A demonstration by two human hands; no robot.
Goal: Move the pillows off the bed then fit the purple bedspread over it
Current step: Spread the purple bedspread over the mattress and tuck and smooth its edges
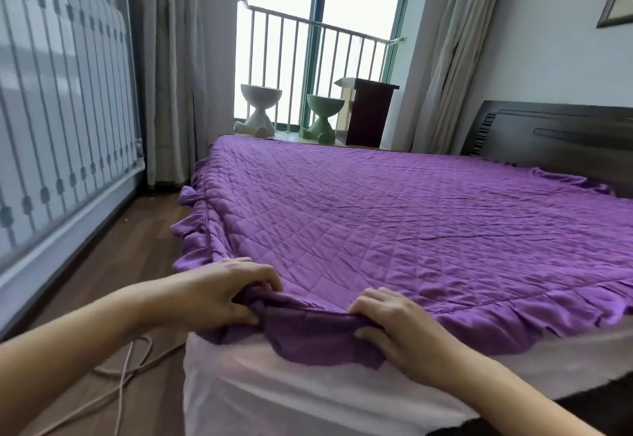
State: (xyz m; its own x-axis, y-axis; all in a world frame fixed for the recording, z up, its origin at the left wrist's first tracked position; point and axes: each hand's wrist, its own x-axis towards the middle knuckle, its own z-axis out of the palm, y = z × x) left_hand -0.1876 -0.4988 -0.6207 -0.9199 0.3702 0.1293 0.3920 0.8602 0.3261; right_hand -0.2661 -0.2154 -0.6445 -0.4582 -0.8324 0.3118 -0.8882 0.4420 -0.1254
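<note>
The purple quilted bedspread (394,216) lies spread across the bed, its ruffled border hanging along the left and near sides. At the near corner the white mattress (274,387) shows bare below the lifted edge. My left hand (219,293) pinches the bedspread's edge at that corner, thumb under the fabric. My right hand (394,326) grips the same edge a little to the right, fingers on top and thumb on the ruffle. No pillows are in view.
A dark wooden headboard (555,134) stands at the right. A white stool (258,110), a green stool (322,117) and a dark cabinet (368,113) sit by the window. A cable (126,367) lies on the wooden floor left of the bed.
</note>
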